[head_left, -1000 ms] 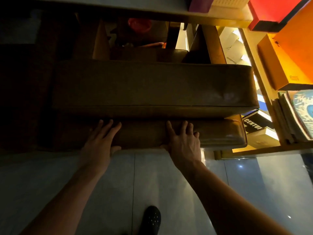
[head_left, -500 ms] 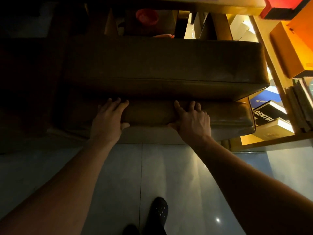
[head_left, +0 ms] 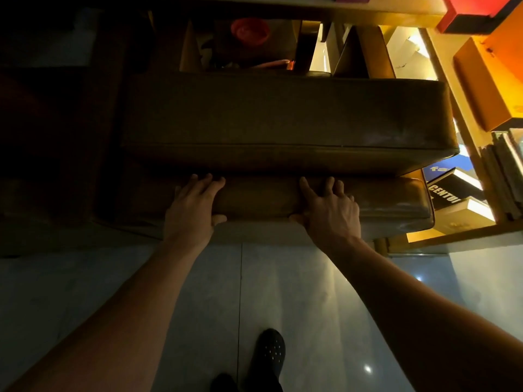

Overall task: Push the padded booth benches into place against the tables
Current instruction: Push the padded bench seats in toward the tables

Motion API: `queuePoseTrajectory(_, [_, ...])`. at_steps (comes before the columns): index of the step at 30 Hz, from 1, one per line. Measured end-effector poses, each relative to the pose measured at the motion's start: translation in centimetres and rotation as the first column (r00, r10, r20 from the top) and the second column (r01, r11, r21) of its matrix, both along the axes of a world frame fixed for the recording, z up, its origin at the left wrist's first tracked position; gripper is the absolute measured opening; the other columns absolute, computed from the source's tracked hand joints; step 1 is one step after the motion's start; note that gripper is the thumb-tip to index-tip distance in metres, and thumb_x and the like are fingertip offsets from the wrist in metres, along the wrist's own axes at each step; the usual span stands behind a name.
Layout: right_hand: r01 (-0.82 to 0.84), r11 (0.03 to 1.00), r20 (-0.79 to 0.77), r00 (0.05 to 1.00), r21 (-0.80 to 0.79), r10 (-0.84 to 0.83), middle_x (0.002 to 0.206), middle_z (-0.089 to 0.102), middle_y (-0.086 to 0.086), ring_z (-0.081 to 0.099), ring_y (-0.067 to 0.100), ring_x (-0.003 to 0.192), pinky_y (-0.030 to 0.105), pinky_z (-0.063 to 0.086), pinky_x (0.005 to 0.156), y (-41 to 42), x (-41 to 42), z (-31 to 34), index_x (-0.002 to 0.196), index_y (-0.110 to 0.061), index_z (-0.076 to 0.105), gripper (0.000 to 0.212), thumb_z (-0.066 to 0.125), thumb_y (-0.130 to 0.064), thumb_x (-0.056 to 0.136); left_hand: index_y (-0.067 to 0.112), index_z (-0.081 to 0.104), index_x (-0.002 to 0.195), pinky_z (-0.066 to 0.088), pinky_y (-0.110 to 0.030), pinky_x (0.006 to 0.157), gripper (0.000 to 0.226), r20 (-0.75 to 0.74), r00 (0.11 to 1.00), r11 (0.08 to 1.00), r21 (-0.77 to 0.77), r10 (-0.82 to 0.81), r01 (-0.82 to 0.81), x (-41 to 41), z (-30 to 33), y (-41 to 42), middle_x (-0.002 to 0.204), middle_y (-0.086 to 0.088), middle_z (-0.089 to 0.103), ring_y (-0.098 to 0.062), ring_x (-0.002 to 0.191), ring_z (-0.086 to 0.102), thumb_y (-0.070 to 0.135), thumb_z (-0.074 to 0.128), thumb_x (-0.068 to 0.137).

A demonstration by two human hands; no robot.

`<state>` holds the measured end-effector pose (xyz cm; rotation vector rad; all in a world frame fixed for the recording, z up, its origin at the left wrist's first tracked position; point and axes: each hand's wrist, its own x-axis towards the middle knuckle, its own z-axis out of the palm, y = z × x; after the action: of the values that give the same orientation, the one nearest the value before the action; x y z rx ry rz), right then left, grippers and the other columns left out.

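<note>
Hands, two: left hand and right hand both grip one padded bench's backrest, thumbs hooked underneath.

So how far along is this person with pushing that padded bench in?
Midway, it seems. Both the left hand and the right hand grip the backrest top of the padded bench, mid-push. The table edge shows beyond the seat, but whether the bench is fully home is unclear. No other bench is visible.
</note>
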<state>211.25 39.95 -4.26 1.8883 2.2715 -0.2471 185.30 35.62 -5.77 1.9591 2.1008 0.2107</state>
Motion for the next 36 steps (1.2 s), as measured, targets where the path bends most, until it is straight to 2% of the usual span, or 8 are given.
queuePoseTrajectory(12, [-0.007,1.000,0.016,1.000,-0.017,0.007,0.157,0.016,0.027,0.016,0.047,0.144,0.060,0.032,0.111,-0.1,-0.1,0.1,0.154,-0.035,0.007,0.088,0.052,-0.067,0.086,0.029,0.038,0.146,0.029,-0.055,0.114,0.082,-0.030,0.999,0.999,-0.028,0.018,-0.019,0.3,0.5,0.1,0.155,-0.003,0.037,-0.031,0.146,0.024,0.032,0.081,0.077])
queuePoseTrajectory(18, [-0.007,0.997,-0.010,1.000,-0.072,0.006,0.160,0.006,0.027,0.005,0.048,0.147,0.063,0.024,0.114,-0.4,-0.2,0.6,0.155,-0.034,-0.001,0.091,0.050,-0.067,0.088,0.032,0.011,0.155,0.008,-0.052,0.121,0.091,-0.054,0.998,0.987,-0.158,-0.013,0.004,0.3,1.2,0.0,0.164,-0.002,0.009,-0.028,0.151,0.000,0.048,0.068,0.085])
queuePoseTrajectory(21, [0.014,0.991,-0.044,0.999,-0.132,-0.020,0.161,-0.002,0.025,-0.002,0.046,0.148,0.062,0.020,0.116,-0.6,-0.1,1.4,0.155,-0.033,-0.004,0.096,0.047,-0.074,0.085,0.033,0.002,0.156,0.010,-0.050,0.121,0.097,-0.036,0.998,0.962,-0.272,-0.046,0.034,0.1,2.4,0.0,0.165,0.001,-0.003,-0.024,0.150,-0.009,0.060,0.062,0.085])
queuePoseTrajectory(23, [0.033,0.988,-0.064,0.997,-0.152,-0.044,0.160,0.010,0.023,0.009,0.045,0.147,0.060,0.030,0.112,-0.7,-0.2,2.4,0.154,-0.034,0.009,0.092,0.051,-0.074,0.082,0.035,0.009,0.155,0.022,-0.051,0.116,0.092,0.010,0.999,0.951,-0.306,-0.040,0.041,-0.2,3.7,-0.3,0.165,0.004,0.002,-0.024,0.150,0.000,0.062,0.062,0.084])
queuePoseTrajectory(26, [0.015,0.988,-0.117,0.993,-0.152,-0.033,0.141,0.041,0.014,0.040,0.037,0.132,0.050,0.047,0.098,-1.5,-1.4,4.3,0.145,-0.032,0.034,0.079,0.054,-0.073,0.080,0.037,0.018,0.153,0.033,-0.047,0.109,0.087,0.031,0.999,0.953,-0.300,-0.033,0.041,-1.4,5.6,-1.9,0.163,0.005,0.015,-0.023,0.146,0.019,0.064,0.063,0.083])
queuePoseTrajectory(29, [-0.024,0.982,-0.161,0.987,-0.188,-0.007,0.147,0.040,0.008,0.041,0.032,0.134,0.046,0.048,0.098,-3.2,-4.0,5.9,0.146,-0.037,0.033,0.079,0.052,-0.076,0.080,0.036,0.019,0.153,0.035,-0.045,0.109,0.089,0.052,0.999,0.951,-0.307,-0.015,0.031,-4.1,7.2,-4.1,0.161,0.005,0.020,-0.021,0.145,0.024,0.065,0.063,0.082])
queuePoseTrajectory(33, [-0.036,0.973,-0.174,0.985,-0.226,-0.004,0.160,0.023,0.013,0.033,0.034,0.142,0.046,0.041,0.108,-5.7,-10.0,8.2,0.152,-0.035,0.023,0.088,0.053,-0.075,0.080,0.035,0.019,0.154,0.031,-0.042,0.112,0.091,0.072,0.997,0.960,-0.281,-0.002,0.022,-10.0,9.9,-7.2,0.162,0.005,0.019,-0.020,0.145,0.024,0.067,0.063,0.080])
queuePoseTrajectory(36, [-0.072,0.973,-0.181,0.983,-0.218,0.032,0.159,0.027,0.010,0.035,0.032,0.141,0.044,0.042,0.106,-8.0,-16.0,10.2,0.153,-0.036,0.021,0.090,0.054,-0.075,0.079,0.036,0.020,0.153,0.029,-0.042,0.113,0.091,0.082,0.997,0.965,-0.262,0.008,0.013,-15.7,12.3,-9.6,0.163,0.006,0.017,-0.022,0.146,0.023,0.068,0.062,0.080])
